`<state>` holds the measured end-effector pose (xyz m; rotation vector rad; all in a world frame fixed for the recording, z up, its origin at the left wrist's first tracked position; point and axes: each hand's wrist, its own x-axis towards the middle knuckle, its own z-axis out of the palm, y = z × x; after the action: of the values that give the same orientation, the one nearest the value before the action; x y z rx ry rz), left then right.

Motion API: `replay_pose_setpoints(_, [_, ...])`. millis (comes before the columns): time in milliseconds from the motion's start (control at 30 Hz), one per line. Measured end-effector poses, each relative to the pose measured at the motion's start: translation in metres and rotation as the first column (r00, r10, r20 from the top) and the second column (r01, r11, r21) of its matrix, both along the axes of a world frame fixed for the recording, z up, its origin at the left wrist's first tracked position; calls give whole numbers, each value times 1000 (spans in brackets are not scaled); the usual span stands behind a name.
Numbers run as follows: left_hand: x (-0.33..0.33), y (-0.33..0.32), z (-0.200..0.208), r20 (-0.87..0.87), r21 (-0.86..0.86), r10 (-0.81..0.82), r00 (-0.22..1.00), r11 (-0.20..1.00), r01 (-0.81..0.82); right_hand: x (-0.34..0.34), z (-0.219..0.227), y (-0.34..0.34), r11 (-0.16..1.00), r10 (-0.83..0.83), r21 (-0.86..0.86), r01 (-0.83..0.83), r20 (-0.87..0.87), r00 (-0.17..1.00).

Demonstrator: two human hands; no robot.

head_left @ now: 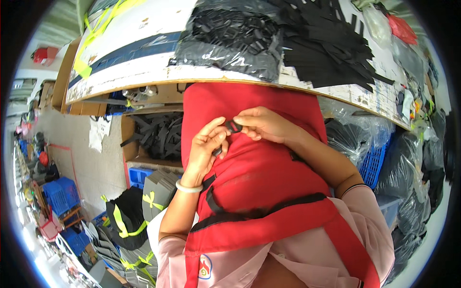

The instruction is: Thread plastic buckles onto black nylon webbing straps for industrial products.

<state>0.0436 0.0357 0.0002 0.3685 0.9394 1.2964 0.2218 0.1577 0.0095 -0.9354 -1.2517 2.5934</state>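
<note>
Over the red apron [259, 177] on my lap, my right hand [264, 125] pinches a small black plastic buckle [234, 126] between thumb and fingers. The fingertips of my left hand [207, 141] meet the buckle's other side. A second small black piece [217, 151] shows under the curled fingers of my left hand; its kind is hard to make out. Ahead on the table, a clear plastic bag [225, 57] lies open around a heap of black buckles [235, 26]. Right of it is a pile of cut black straps [331, 48].
The white tabletop's edge [163, 81] runs just beyond my lap. At left below it stands a cardboard box [128, 137] of dark straps. Grey bundles [161, 189] with yellow-green ties lie beside me. A blue crate [377, 161] and black plastic bags [403, 168] stand at right.
</note>
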Motion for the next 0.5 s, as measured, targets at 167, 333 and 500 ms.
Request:
replay_pose_setpoints(167, [12, 18, 4, -305, 92, 111, 946, 992, -87, -3, -12, -7, 994, -7, -107, -5, -107, 994])
replay_pose_setpoints(333, [29, 30, 6, -76, -6, -111, 991, 994, 111, 28, 6, 1, 961, -70, 270, 64, 12, 997])
replay_pose_setpoints(500, [33, 20, 6, -263, -25, -415, 871, 905, 424, 84, 18, 47, -148, -544, 983, -113, 15, 839])
